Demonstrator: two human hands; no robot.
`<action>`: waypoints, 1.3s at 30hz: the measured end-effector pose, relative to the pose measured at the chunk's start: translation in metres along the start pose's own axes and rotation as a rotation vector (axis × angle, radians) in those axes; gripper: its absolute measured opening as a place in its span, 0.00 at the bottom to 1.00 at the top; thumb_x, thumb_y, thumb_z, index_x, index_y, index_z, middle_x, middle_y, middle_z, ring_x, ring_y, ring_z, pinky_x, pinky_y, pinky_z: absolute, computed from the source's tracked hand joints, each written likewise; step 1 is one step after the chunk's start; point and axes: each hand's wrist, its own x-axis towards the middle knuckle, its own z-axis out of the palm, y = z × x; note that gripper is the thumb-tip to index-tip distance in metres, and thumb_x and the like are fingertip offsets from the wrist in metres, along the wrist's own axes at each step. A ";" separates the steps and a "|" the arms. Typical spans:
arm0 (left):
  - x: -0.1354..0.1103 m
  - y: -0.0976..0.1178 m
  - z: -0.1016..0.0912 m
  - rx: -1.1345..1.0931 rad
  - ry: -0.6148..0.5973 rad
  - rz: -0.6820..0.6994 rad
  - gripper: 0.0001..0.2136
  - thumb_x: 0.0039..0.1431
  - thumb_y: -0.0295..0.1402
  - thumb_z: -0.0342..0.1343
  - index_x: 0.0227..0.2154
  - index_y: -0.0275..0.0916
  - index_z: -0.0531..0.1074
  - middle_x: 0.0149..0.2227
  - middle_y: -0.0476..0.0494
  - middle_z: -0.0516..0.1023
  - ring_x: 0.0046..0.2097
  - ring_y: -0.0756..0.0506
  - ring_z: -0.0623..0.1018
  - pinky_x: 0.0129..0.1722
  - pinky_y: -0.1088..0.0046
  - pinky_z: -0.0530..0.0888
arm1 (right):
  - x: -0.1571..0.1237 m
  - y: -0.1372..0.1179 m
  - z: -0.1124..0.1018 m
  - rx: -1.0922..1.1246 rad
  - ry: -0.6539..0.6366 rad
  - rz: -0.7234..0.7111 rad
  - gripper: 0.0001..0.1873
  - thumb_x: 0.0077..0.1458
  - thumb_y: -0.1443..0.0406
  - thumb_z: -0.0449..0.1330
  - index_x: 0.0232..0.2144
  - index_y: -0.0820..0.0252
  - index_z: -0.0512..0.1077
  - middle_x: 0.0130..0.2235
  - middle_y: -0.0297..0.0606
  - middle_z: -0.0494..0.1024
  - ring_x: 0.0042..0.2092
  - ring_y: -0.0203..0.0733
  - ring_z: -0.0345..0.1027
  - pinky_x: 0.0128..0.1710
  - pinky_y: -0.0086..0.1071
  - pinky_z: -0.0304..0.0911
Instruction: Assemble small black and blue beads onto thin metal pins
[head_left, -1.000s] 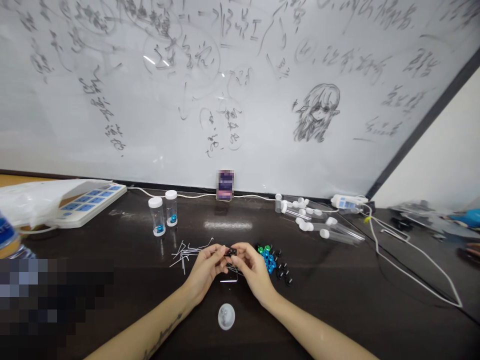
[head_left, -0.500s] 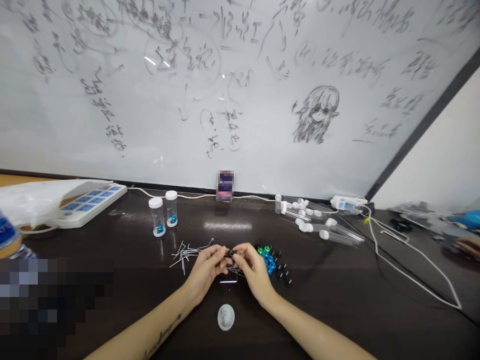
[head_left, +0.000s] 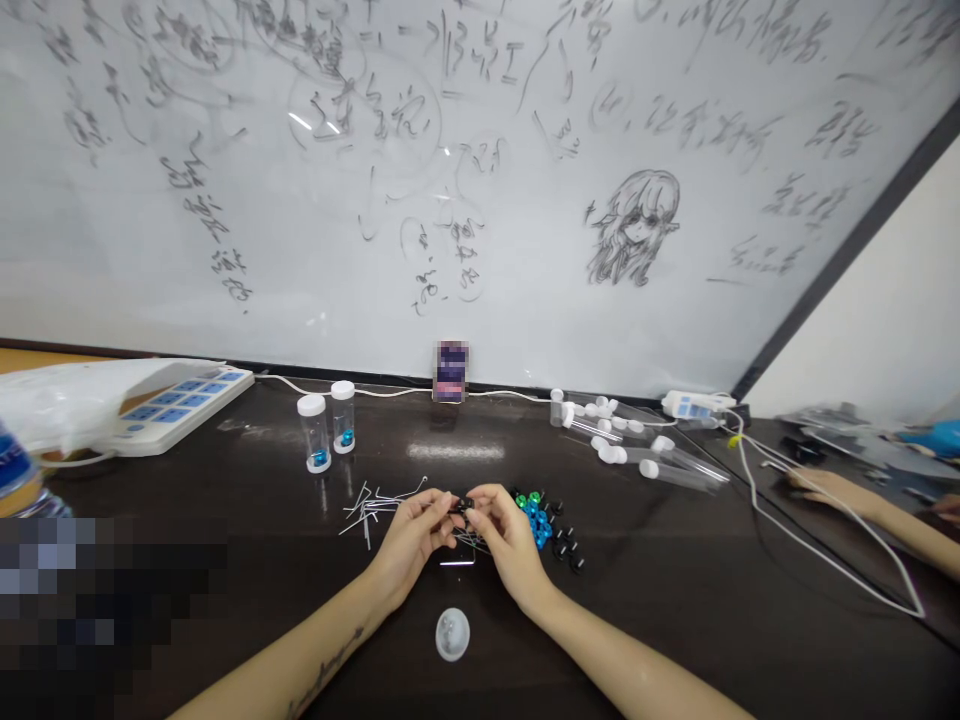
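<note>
My left hand (head_left: 411,532) and my right hand (head_left: 511,545) meet over the middle of the dark table. Their fingertips pinch a small black part (head_left: 463,505), mostly covered by the fingers. Beside my left hand lie several thin bent metal rods (head_left: 367,510), some L-shaped. More thin rods (head_left: 471,540) show between and under the hands. To the right of my right hand are blue knob-like pieces (head_left: 538,525), green ones (head_left: 533,497) and several black pieces with short stems (head_left: 562,550). A small translucent cup (head_left: 452,634) sits nearer to me, between my forearms.
Two clear tubes (head_left: 313,435) with white caps stand at left, blue pieces inside. Empty tubes (head_left: 679,470) and white caps (head_left: 606,425) lie at back right. A power strip (head_left: 180,405), a phone-like pixelated object (head_left: 451,372) and a white cable (head_left: 817,490) are around. Another person's hand (head_left: 832,488) rests far right.
Another person's hand and forearm have come into view at the right edge. My own hands keep almost the same place and grip.
</note>
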 end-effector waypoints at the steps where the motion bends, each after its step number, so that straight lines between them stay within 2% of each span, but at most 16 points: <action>1: 0.000 0.000 0.000 0.001 -0.001 0.001 0.08 0.55 0.34 0.58 0.31 0.32 0.74 0.26 0.43 0.75 0.26 0.53 0.70 0.26 0.80 0.69 | 0.000 0.000 0.000 -0.002 -0.001 -0.001 0.06 0.58 0.64 0.56 0.39 0.57 0.67 0.32 0.34 0.72 0.35 0.40 0.67 0.35 0.31 0.61; 25: -0.001 0.001 0.002 -0.018 0.005 0.002 0.10 0.53 0.36 0.60 0.30 0.32 0.75 0.25 0.44 0.75 0.25 0.53 0.69 0.25 0.79 0.69 | -0.001 -0.003 0.000 0.030 0.001 0.005 0.08 0.57 0.64 0.56 0.40 0.57 0.67 0.33 0.35 0.74 0.36 0.40 0.69 0.36 0.31 0.63; 39: -0.002 0.003 0.003 -0.003 -0.004 -0.007 0.10 0.53 0.36 0.60 0.29 0.33 0.75 0.24 0.45 0.75 0.25 0.53 0.70 0.25 0.79 0.68 | 0.000 -0.004 0.001 0.079 -0.025 0.033 0.08 0.58 0.60 0.56 0.37 0.58 0.68 0.28 0.32 0.72 0.29 0.37 0.67 0.30 0.29 0.62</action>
